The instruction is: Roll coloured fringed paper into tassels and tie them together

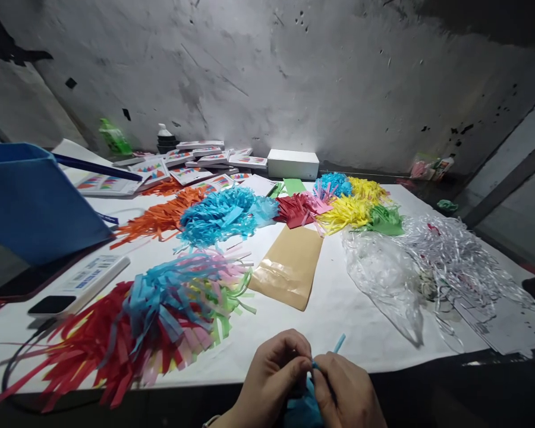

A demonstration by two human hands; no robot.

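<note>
Close to the table's front edge, my left hand (274,375) and my right hand (345,389) meet, each with its fingers pinched on a piece of blue tissue paper (307,407). A narrow twisted end of the blue paper pokes up above my right fingers, and the wider part hangs below, between my hands. The exact grip is partly hidden by the fingers. Beyond my hands lies a brown paper envelope (289,267) with a shiny strip. To the left is a heap of fringed tissue tassels (160,321) in red, blue, pink and green.
Orange fringe (164,215), blue fringe (223,214) and yellow fringe (350,213) lie across the back. At right are a clear plastic bag (383,279) and white ribbon (459,255). A power bank (82,282), blue bin (35,202), flat boxes (200,157) and white box (293,164) stand around.
</note>
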